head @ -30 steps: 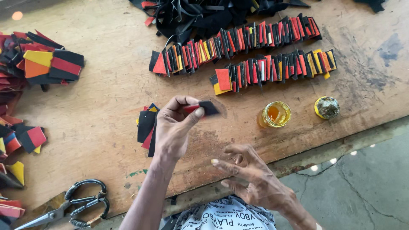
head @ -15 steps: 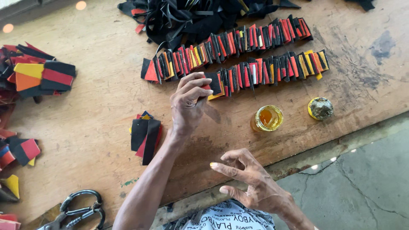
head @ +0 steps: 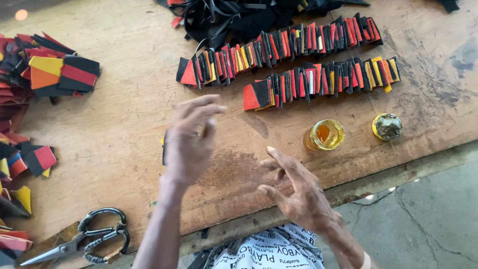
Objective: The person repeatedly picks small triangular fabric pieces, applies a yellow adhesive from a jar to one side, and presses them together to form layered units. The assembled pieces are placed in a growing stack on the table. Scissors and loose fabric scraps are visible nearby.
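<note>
— Both hands hover over the wooden table (head: 124, 144). What is the left hand (head: 189, 144) doing?

— It is raised, fingers loosely spread, gripping nothing. A small stack of black pieces (head: 164, 148) lies under it, mostly hidden, showing just at its left edge.

— And the right hand (head: 298, 194)?

— Open too, fingers fanned, empty, near the table's front edge.

— Where do the laid-out pieces sit?

— A near row of red, black and yellow pieces (head: 318, 82) lies beyond both hands, well apart from them; a far row (head: 279, 47) runs behind it.

— Anything else close by?

— An open jar of yellow glue (head: 324, 134) stands just right of the right hand's fingertips, its lid (head: 387, 126) further right. Scissors (head: 79, 241) lie at lower left.
</note>
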